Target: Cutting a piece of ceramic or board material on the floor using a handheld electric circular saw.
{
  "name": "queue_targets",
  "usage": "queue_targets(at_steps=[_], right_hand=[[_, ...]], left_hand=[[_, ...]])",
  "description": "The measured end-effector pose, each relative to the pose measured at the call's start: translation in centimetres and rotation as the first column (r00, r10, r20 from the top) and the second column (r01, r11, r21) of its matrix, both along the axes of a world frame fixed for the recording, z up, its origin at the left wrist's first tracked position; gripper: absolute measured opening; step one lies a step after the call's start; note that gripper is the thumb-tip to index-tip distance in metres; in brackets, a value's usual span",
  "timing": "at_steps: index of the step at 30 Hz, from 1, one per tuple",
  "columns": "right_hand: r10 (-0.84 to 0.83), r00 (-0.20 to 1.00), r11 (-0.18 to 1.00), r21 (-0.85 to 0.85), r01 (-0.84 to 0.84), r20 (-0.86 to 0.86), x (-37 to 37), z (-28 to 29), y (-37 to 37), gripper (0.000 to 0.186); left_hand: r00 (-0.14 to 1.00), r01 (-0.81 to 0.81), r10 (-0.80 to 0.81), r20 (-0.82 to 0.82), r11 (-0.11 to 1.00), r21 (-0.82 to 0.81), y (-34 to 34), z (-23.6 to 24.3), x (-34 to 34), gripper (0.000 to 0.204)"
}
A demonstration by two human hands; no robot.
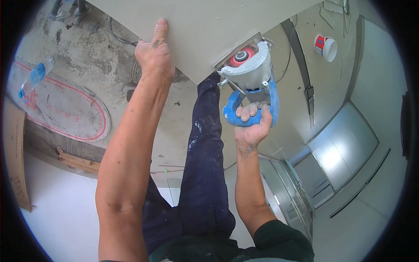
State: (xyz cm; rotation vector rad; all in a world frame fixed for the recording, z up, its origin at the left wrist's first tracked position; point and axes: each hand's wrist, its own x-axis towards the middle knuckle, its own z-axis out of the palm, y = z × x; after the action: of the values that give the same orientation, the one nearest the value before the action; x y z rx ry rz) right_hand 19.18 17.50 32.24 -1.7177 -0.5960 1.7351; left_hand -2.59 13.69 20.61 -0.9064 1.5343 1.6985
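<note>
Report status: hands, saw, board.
Left hand flat on board. Right hand grips blue saw at board's edge. Own leg below the cut.

Cutter: body seen as dull cast metal, handle as blue plastic, dusted; red disc part exposed at the slab edge. Slab: matt, smooth, beige, tile-like. Floor below slab: rough, stained concrete. Left of slab, a clear plastic bottle is seen. Trousers: dark cloth, speckled.
</note>
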Motion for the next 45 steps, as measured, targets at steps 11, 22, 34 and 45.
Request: queue_targets(at_steps=[11,22,34,45], right_hand=[[0.004,1.0,1.0,-0.021,-0.004,0.023,-0.2,0.2,-0.1,0.021],[0.0,1.0,1.0,-0.017,0.001,0.024,-0.2,0.2,-0.3,0.02],[0.019,0.999,1.0,-0.004,-0.019,0.038,-0.2,0.3,-0.3,0.017],[0.003,1.0,1.0,-0.016,-0.003,0.002,0.2,0.3,-0.8,0.019]], left_hand=[[0.999,0.034,-0.034,0.003,0.999,-0.012,-0.1,-0.3,0.0,0.042],[1.0,0.03,-0.03,-0.007,0.999,0.016,0.2,0.1,0.2,0.039],[1.0,0.004,-0.004,-0.005,0.999,0.033,0.8,0.0,0.2,0.037],[1.0,0.027,-0.027,-0.005,0.999,0.042,0.4,-0.6,0.3,0.038]])
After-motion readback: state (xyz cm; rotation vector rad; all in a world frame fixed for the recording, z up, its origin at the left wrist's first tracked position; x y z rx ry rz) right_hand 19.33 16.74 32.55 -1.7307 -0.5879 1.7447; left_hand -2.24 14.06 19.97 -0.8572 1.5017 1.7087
